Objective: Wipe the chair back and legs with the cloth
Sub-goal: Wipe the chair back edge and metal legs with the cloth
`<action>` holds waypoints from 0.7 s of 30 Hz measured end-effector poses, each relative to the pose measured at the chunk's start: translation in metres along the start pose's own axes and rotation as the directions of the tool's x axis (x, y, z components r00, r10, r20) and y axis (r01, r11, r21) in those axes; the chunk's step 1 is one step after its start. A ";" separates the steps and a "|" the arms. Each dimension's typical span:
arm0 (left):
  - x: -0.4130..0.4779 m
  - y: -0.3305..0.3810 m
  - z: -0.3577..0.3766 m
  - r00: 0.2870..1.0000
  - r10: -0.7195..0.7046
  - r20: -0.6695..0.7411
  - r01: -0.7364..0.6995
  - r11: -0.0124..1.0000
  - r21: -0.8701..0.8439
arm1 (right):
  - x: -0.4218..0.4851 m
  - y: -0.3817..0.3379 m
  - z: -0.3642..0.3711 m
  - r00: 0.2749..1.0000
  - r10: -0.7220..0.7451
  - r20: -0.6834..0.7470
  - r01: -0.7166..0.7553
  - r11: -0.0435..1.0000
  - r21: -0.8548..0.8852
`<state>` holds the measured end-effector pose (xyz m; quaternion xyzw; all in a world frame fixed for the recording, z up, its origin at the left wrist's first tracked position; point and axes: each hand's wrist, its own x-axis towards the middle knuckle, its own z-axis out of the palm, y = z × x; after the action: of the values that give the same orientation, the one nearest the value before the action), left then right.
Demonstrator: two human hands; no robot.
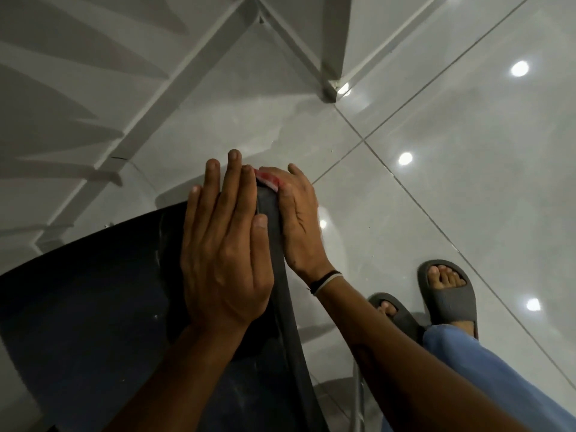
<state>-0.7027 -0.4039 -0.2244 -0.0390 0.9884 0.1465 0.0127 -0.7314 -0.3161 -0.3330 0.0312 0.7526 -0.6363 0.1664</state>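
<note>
A black chair (93, 291) fills the lower left; I look down on its dark back, whose top edge runs up the middle. My left hand (224, 244) lies flat on the chair's inner side, fingers together and stretched out, holding nothing. My right hand (299, 219) presses a red and white cloth (268, 179) against the outer side of the chair back near its upper corner. Only a small strip of cloth shows under the fingers. A thin metal leg (358, 397) of the chair is seen at the bottom.
Glossy grey floor tiles (467, 151) reflect ceiling lights. A white staircase (78, 104) rises at the left, with a white post (330, 88) standing on the floor. My feet in grey slippers (448, 294) and a blue trouser leg are at the lower right.
</note>
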 end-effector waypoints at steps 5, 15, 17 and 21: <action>0.001 0.004 -0.002 1.000 -0.006 0.012 0.006 1.000 0.000 | 0.032 0.028 -0.008 0.943 0.326 0.069 -0.325 0.945 -0.035; -0.001 0.004 -0.002 1.000 -0.007 0.012 0.007 1.000 -0.002 | 0.026 0.029 0.002 0.981 0.196 0.003 -0.195 0.976 0.099; -0.001 0.004 -0.002 1.000 -0.011 0.021 0.012 1.000 -0.009 | 0.045 0.038 -0.003 0.916 0.401 -0.022 -0.389 0.900 0.198; -0.002 0.004 -0.002 0.999 -0.031 0.030 0.031 0.999 -0.017 | 0.024 0.015 0.011 0.988 0.154 -0.034 -0.144 0.969 0.203</action>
<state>-0.7007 -0.4008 -0.2215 -0.0523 0.9860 0.1554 0.0293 -0.7479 -0.3275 -0.3552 0.1197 0.6841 -0.6936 0.1911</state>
